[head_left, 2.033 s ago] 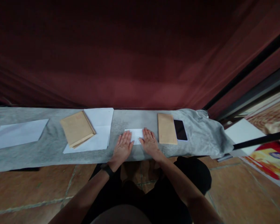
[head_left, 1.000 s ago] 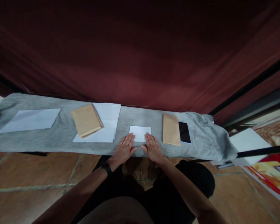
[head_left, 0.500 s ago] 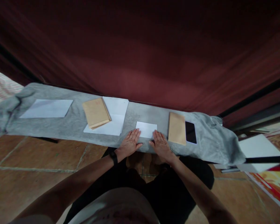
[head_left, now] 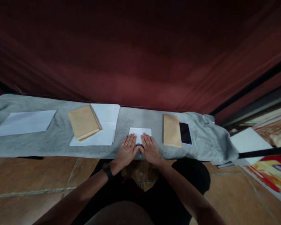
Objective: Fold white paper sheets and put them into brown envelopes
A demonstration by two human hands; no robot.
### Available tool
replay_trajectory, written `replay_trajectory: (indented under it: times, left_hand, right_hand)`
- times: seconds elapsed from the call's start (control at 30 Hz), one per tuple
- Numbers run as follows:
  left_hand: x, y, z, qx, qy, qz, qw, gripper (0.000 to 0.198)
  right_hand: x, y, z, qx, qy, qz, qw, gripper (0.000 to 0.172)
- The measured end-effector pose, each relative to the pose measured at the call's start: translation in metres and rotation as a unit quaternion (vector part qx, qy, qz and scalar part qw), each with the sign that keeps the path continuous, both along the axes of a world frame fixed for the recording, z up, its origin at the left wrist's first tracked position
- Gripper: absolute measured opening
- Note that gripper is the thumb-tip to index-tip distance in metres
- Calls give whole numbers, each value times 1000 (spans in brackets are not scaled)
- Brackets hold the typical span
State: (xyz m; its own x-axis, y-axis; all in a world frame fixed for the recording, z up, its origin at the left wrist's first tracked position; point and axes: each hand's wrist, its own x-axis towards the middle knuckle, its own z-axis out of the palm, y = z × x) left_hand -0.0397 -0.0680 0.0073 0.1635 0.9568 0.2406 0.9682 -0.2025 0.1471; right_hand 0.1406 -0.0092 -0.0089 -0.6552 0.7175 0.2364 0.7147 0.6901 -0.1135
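A small white piece of paper [head_left: 140,130], seemingly folded, lies on the grey cloth in front of me. My left hand [head_left: 127,150] rests flat on its left part, fingers stretched out. On the right part lies my right hand [head_left: 150,149], flat as well, with its fingers extended. The two thumbs almost meet at the paper's near edge. Both palms hide the lower part of the paper. Neither hand grasps anything.
Left of my hands, brown envelopes [head_left: 83,122] lie on white sheets [head_left: 107,125], with another white sheet [head_left: 25,122] farther left. A brown envelope [head_left: 172,131] and a phone [head_left: 185,132] lie to the right. Behind the grey cloth [head_left: 142,117] hangs a dark red curtain [head_left: 135,68].
My hands have moved inward over the small paper, bringing the thumbs close together and covering more of it. The camera view has shifted to the right.
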Motion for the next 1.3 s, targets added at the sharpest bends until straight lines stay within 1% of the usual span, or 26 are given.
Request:
replay_trajectory:
  times: [0.1, 0.17, 0.23, 0.3, 0.47, 0.6, 0.77, 0.87, 0.93, 1.07, 1.13, 1.2, 1.3]
  left_hand:
    - [19, 21, 0, -6, -19, -24, 1000, 58]
    - [28, 35, -1, -26, -20, -16, 999, 59]
    - [30, 47, -3, -39, -18, 5, 999, 61]
    - [25, 53, -5, -34, -13, 17, 999, 63]
    - [4, 50, -12, 9, -1, 48, 999, 63]
    - [-6, 46, -14, 23, 2, 77, 997, 62]
    - [-10, 45, -13, 8, 8, 92, 996, 61]
    - [-5, 48, -10, 5, 7, 100, 995, 62]
    - [4, 53, -9, 8, 1, 92, 996, 63]
    - [30, 64, -9, -7, -9, 9, 1000, 59]
    - [39, 68, -11, -23, -7, -16, 1000, 58]
    - [42, 69, -13, -25, -5, -22, 999, 58]
    - [36, 67, -15, -7, -4, -14, 1000, 60]
  right_hand:
    - [-1, 2, -2, -3, -11, 5, 1000, 63]
    - [-2, 3, -4, -1, -7, 3, 1000, 62]
    - [-2, 4, -6, 1, 4, -8, 1000, 57]
    - [-1, 6, -7, 1, 14, -30, 999, 54]
    - [5, 14, -6, 2, 30, -79, 996, 55]
    - [10, 18, -4, 3, 34, -103, 994, 56]
    - [13, 19, -4, 13, 37, -120, 992, 56]
    - [11, 18, -5, 9, 30, -126, 991, 58]
    - [11, 18, -5, 5, 24, -128, 991, 59]
    - [11, 18, -6, 6, 31, -126, 992, 57]
    - [12, 19, -6, 4, 33, -124, 992, 56]
    - [12, 19, -6, 3, 36, -122, 992, 56]
    - [12, 19, -6, 4, 40, -122, 992, 57]
